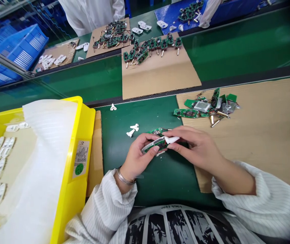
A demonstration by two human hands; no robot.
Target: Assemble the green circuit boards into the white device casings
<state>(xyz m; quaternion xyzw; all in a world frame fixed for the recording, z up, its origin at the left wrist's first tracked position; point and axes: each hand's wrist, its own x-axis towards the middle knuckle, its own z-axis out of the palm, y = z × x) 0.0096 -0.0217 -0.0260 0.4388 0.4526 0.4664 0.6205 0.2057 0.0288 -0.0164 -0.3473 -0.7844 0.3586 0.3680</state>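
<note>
Two grips closed: our left hand (137, 152) clasps a green circuit board (158, 144) just above the green counter (119, 118), and our right hand (195, 147) pinches a white plastic piece (171, 139) against it. Loose boards (203, 108) lie heaped on cardboard (261, 101); pronged boards (152, 49) lie lined up on a further cardboard sheet (157, 78).
</note>
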